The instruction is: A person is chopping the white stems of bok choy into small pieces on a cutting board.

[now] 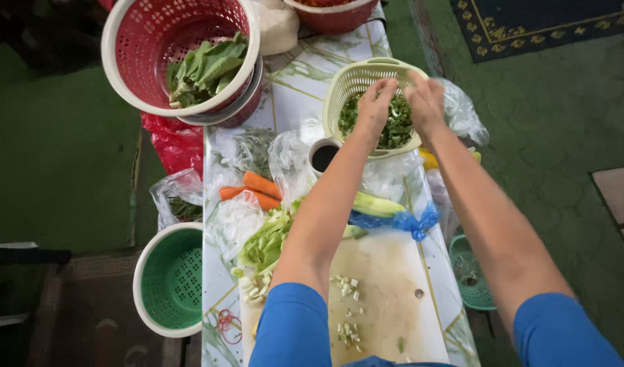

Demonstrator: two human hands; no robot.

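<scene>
Chopped green herbs [393,129] are being pinched by clenched fingers of left hand [375,109] and right hand [426,102] inside a pale yellow perforated plastic basket [349,80] on the bench [295,85].

A single head-worn camera looks steeply down from above the person's shoulders, facing forward along a narrow surface [295,88]. The cutting board [386,299] lies nearest, at the bottom edge; both forearms stretch away to the pale yellow basket [346,85] farther up. Green floor [563,122] flanks both sides.
</scene>
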